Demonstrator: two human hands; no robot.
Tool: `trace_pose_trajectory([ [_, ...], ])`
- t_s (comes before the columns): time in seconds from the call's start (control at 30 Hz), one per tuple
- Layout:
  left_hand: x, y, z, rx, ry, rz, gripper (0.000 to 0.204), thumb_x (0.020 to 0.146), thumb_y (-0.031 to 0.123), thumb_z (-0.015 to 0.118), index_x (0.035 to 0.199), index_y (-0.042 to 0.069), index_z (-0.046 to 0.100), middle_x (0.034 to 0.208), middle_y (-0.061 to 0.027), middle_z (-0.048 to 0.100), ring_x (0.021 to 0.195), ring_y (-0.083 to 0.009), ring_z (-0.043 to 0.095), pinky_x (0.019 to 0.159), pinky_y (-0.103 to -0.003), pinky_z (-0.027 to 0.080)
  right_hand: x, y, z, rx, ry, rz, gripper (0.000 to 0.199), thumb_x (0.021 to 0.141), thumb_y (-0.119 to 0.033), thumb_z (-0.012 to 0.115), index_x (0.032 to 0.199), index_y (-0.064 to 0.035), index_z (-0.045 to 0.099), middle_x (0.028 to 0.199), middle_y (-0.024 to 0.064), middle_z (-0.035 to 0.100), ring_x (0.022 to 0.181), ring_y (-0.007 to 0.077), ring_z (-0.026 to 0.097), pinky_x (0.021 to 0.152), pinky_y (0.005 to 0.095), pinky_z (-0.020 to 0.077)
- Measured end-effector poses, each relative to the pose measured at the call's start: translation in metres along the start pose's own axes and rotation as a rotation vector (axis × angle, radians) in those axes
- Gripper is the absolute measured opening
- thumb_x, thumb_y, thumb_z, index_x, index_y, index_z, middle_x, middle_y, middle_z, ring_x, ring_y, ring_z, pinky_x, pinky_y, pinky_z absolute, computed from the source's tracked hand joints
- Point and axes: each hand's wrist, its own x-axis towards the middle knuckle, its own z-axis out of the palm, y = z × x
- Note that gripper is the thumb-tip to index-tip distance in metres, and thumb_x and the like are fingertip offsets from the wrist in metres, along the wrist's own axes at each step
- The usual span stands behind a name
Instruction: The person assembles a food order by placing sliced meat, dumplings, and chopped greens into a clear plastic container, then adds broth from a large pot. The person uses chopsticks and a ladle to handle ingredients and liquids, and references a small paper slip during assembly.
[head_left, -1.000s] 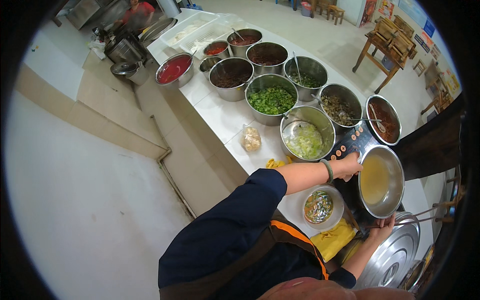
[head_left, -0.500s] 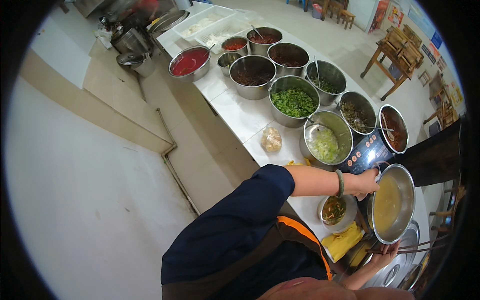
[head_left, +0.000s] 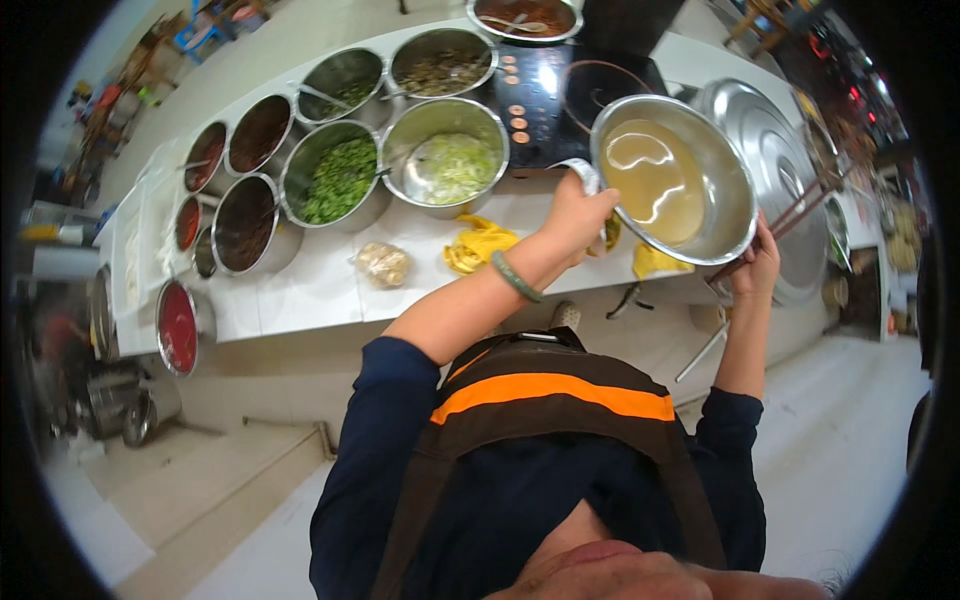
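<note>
A steel basin with cloudy yellowish liquid is tilted between my two hands. My left hand is closed on its left rim, with a white cloth between fingers and metal. At the lower right rim, my right hand grips the basin and also holds long brown chopsticks. Just left of the basin is a black induction cooker. A bowl below the basin is mostly hidden by my left hand and the basin.
Steel pots of chopped greens, sliced scallion and dark sauces stand on the white table. A bag of pale pieces and a yellow cloth lie near its front edge. Large steel lids are at right.
The view has swung round to the right, so the table now runs across the picture. Both hands still hold the basin, and more of my right arm shows.
</note>
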Motion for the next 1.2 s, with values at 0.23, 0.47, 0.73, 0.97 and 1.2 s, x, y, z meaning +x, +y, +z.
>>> trace_pose_trajectory([
  [0.23,-0.03,-0.027,0.008,-0.05,-0.085,-0.007,0.021,0.081,0.007,0.063,0.099,0.004,0.052,0.08,-0.003,0.057,0.066,-0.0112,0.054,0.055,-0.025,0.044,-0.041,-0.011,-0.027,0.045,-0.086,0.049,0.029,0.085,-0.011,0.052,0.113,-0.0047,0.057,0.076,-0.0064,0.058,0.043,-0.001,0.03,0.04,0.0124,0.0279],
  [0.47,-0.052,-0.047,0.027,-0.039,-0.068,-0.145,0.014,0.083,0.002,0.06,0.093,0.004,0.05,0.077,-0.002,0.055,0.062,-0.0111,0.051,0.057,-0.024,0.042,-0.068,-0.039,-0.046,-0.124,-0.025,0.04,0.041,0.085,-0.014,0.054,0.125,-0.0019,0.052,0.059,-0.0113,0.043,0.044,-0.0005,0.029,0.042,0.0159,0.0242],
  [0.73,-0.061,-0.072,0.059,-0.049,-0.031,-0.174,0.016,0.083,0.004,0.061,0.096,0.006,0.052,0.08,-0.0016,0.057,0.064,-0.0092,0.052,0.057,-0.023,0.043,-0.057,-0.055,-0.073,-0.27,0.147,-0.004,0.038,0.082,-0.012,0.058,0.119,-0.0018,0.056,0.064,-0.0085,0.049,0.045,0.0004,0.032,0.044,0.0166,0.0263],
  [0.97,-0.07,-0.098,0.068,-0.067,0.021,-0.182,0.012,0.085,0.006,0.059,0.094,0.003,0.052,0.078,-0.0008,0.055,0.066,-0.0097,0.051,0.06,-0.025,0.043,-0.04,-0.069,-0.076,-0.411,0.007,-0.023,0.037,0.086,-0.012,0.054,0.12,0.0022,0.055,0.066,-0.0086,0.053,0.044,-0.0003,0.03,0.042,0.0153,0.022],
  [1.2,-0.076,-0.112,0.074,-0.17,0.074,-0.273,0.013,0.086,0.008,0.058,0.093,0.003,0.048,0.076,-0.0009,0.053,0.066,-0.0095,0.05,0.061,-0.025,0.043,-0.018,-0.071,-0.068,-0.469,0.006,-0.003,0.038,0.086,-0.007,0.051,0.121,0.0069,0.051,0.078,-0.0027,0.058,0.046,-0.0016,0.03,0.04,0.0128,0.024],
])
